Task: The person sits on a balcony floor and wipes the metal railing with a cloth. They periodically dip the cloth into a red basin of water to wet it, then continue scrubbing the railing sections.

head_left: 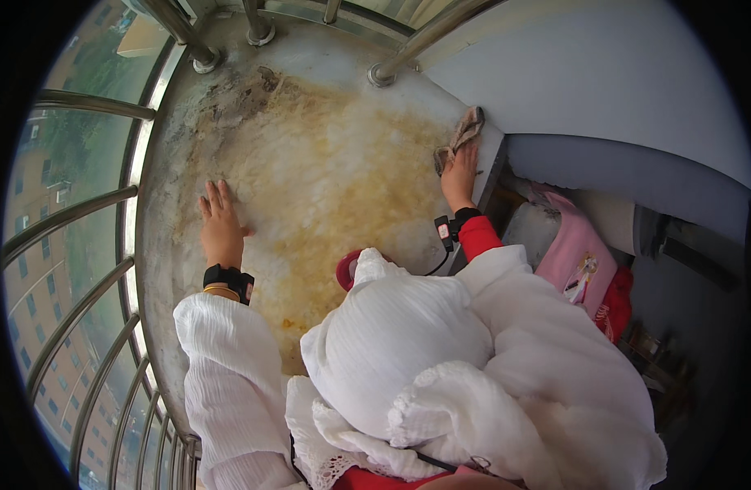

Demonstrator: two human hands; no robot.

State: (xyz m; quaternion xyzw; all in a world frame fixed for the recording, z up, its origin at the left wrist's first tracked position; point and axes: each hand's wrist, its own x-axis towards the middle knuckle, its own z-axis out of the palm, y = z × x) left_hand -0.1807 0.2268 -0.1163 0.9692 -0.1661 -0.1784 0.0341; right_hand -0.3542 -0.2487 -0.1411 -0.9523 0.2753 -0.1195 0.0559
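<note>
With the right hand (459, 177), holding a crumpled cloth (471, 126) under the fingers at the right side of the slab (351, 175); resting the left hand (221, 231) there, empty and spread. Seems far from clean, judging by yellow-brown stains across the middle and dark grime (257, 90) toward the rail posts (184, 34).

Shows diffuse daylight entering mainly from nine o'clock, past the metal railing (98, 104). Displays pale highlights along its bars and near-white glare on the narrow ledge strip (132, 224). Spreads softly over the stained slab (310, 163), with faint shadows only. Peaks again toward six o'clock on the white clothing (408, 335). Dims between three and four o'clock inside the recess (694, 335). Renders distant buildings (53, 278) hazy at nine o'clock. Bends straight edges outward, ending in a black circular rim.
</note>
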